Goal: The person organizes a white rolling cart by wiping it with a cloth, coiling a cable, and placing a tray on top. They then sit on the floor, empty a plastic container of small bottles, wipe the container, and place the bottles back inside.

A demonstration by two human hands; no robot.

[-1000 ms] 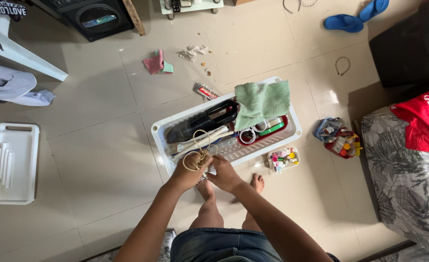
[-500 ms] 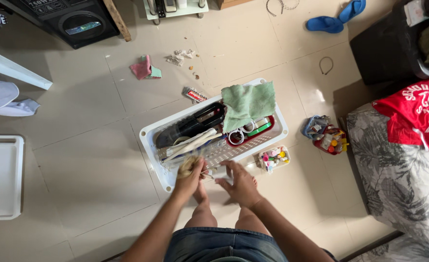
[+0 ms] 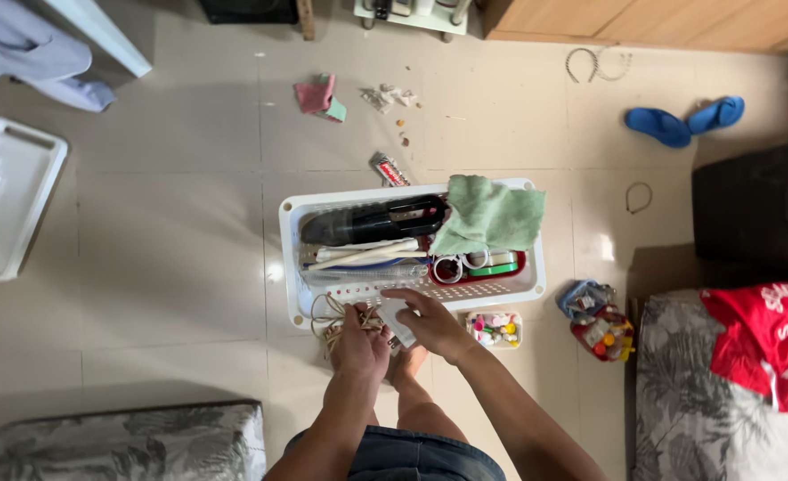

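Left hand (image 3: 359, 343) closed on a tangle of tan cord (image 3: 330, 319), low centre of frame, touching the near rim of the white basket (image 3: 289, 258). Right hand (image 3: 430, 322) just beside, grip closed on a white object (image 3: 397, 316). Green cloth (image 3: 490, 216) draped over the basket's right end.

One white basket (image 3: 536, 287) just ahead of two hands: left hand (image 3: 359, 343), right hand (image 3: 430, 322). One green cloth (image 3: 490, 214) beyond the right hand. Two blue slippers (image 3: 683, 120) far right. One white tray (image 3: 7, 200) far left.
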